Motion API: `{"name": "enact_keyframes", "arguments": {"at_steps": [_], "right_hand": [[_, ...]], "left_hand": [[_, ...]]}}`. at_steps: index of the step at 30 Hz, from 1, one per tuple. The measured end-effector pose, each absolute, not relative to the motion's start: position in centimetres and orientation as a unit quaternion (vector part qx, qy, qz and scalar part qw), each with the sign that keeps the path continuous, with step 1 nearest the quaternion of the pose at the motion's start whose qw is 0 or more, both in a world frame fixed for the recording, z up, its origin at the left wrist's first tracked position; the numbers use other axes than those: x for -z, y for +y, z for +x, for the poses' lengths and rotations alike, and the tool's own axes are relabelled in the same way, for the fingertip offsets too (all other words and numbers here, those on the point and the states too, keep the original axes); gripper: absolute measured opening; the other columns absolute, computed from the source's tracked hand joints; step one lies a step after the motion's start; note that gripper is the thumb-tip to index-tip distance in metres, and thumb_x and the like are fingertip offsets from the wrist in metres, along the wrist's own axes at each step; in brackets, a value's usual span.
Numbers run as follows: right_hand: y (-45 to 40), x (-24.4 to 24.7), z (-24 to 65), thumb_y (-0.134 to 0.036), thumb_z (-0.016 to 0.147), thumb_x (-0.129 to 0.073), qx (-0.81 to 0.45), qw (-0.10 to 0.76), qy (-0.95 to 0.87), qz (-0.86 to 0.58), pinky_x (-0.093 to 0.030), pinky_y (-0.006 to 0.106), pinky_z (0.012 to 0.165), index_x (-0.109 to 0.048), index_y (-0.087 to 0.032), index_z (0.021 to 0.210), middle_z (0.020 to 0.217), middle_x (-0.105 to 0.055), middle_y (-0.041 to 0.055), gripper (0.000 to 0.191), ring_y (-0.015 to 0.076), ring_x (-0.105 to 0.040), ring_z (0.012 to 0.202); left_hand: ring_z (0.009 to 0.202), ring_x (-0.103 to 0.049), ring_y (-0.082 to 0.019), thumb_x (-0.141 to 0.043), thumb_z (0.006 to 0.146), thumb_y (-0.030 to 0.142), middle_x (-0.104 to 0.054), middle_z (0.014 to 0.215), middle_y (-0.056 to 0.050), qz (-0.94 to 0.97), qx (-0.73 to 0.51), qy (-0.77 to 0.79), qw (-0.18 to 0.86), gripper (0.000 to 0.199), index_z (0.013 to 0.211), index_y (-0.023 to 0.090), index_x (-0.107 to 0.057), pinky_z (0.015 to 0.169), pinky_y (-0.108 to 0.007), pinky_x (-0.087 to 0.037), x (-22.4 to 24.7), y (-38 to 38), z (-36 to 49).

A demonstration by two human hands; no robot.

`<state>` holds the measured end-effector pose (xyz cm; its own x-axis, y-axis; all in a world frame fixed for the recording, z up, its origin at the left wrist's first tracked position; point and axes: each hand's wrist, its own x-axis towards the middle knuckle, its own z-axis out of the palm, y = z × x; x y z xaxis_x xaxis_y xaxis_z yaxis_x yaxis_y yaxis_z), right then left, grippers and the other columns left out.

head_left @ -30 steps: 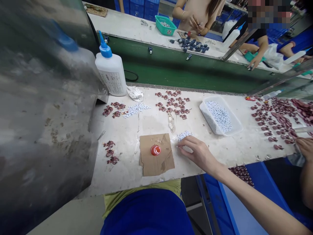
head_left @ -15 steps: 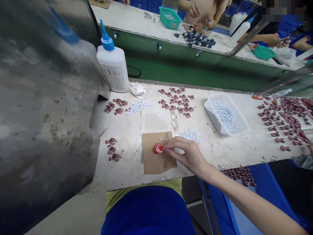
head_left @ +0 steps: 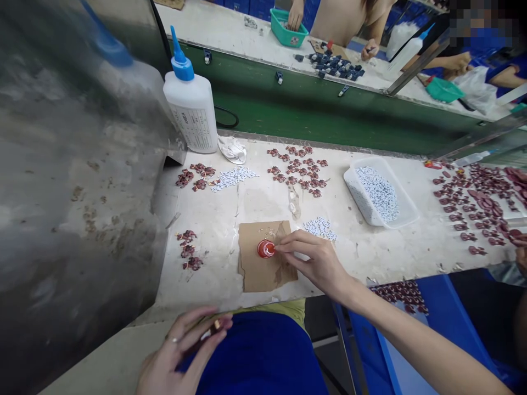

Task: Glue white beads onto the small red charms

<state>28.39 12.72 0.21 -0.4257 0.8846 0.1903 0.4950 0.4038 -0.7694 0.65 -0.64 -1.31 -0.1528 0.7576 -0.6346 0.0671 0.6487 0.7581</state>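
Note:
A small round red cap (head_left: pixel 265 249) sits on a piece of brown cardboard (head_left: pixel 256 277) at the table's front. My right hand (head_left: pixel 315 258) is closed in a pinch, fingertips at the cap's right edge; what they hold, if anything, is too small to tell. Low in the view, over my lap, my left hand (head_left: pixel 183 351) grips a small dark reddish-brown figure (head_left: pixel 217 326), partly hidden by the fingers. Similar brown figures (head_left: pixel 298 170) lie behind the cardboard, with more brown figures (head_left: pixel 191 251) to its left. Small white-and-blue pieces (head_left: pixel 320 227) are heaped just beyond my right hand.
A glue bottle (head_left: pixel 191 112) with a blue nozzle stands back left, beside a crumpled white tissue (head_left: pixel 231 150). To the right is a clear plastic tub (head_left: pixel 407 214) of white-and-blue pieces. A metal panel (head_left: pixel 82 192) borders the left. Co-workers' hands work across the green partition (head_left: pixel 255 99).
My left hand has come into view at the bottom with a brown figure in it. The right hand stays at the red cap. Across the partition, a co-worker's hand has reached into a green basket.

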Motion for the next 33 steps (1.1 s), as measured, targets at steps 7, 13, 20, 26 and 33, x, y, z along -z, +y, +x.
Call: {"name": "enact_keyframes", "arguments": {"at_steps": [7,13,20,26,33], "right_hand": [[10.2,-2.5,26.9,-0.008,0.090,-0.071,-0.397,0.398,-0.692,-0.453,-0.062,0.035,0.075,-0.076,-0.026,0.096,0.093,-0.078,0.0021,0.020,0.0181,-0.074,0.088],[8.0,-3.7,25.5,-0.006,0.088,-0.073,-0.464,0.426,-0.645,-0.432,-0.061,0.030,0.074,-0.076,-0.025,0.100,0.095,-0.077,0.0016,0.023,0.0147,-0.074,0.087],[7.7,-3.4,25.4,-0.006,0.089,-0.074,-0.489,0.417,-0.629,-0.437,-0.062,0.028,0.077,-0.077,-0.024,0.102,0.098,-0.078,0.0021,0.022,0.0141,-0.075,0.089],[7.7,-3.7,25.5,-0.007,0.093,-0.070,-0.464,0.404,-0.669,-0.418,-0.063,0.025,0.077,-0.076,-0.019,0.105,0.099,-0.077,0.0058,0.018,0.0138,-0.076,0.090],[7.5,-4.4,25.8,-0.003,0.097,-0.062,-0.294,0.369,-0.793,-0.384,-0.064,0.024,0.076,-0.072,-0.009,0.114,0.102,-0.075,0.0136,0.021,0.0157,-0.075,0.091]], "left_hand": [[0.079,-0.077,-0.006,-0.079,0.084,0.032,-0.079,0.092,0.010,0.578,-0.410,0.601,0.370,0.009,0.093,0.033,-0.078,0.084,-0.003,-0.058,-0.9,4.5,4.6],[0.081,-0.076,-0.002,-0.078,0.085,0.018,-0.079,0.098,0.014,0.617,-0.443,0.550,0.346,0.024,0.104,0.033,-0.075,0.090,0.000,-0.056,-1.5,4.9,6.0],[0.077,-0.076,-0.004,-0.080,0.084,0.022,-0.079,0.093,0.015,0.574,-0.451,0.568,0.380,0.020,0.100,0.034,-0.077,0.085,-0.001,-0.057,-1.6,5.0,6.4],[0.074,-0.076,-0.004,-0.082,0.081,0.020,-0.079,0.090,0.013,0.564,-0.466,0.571,0.372,0.020,0.097,0.032,-0.079,0.083,-0.001,-0.058,-1.7,5.0,6.4],[0.074,-0.076,-0.005,-0.083,0.079,0.020,-0.079,0.090,0.013,0.531,-0.489,0.573,0.389,0.023,0.096,0.035,-0.080,0.081,-0.002,-0.060,-1.5,5.2,7.0]]}}
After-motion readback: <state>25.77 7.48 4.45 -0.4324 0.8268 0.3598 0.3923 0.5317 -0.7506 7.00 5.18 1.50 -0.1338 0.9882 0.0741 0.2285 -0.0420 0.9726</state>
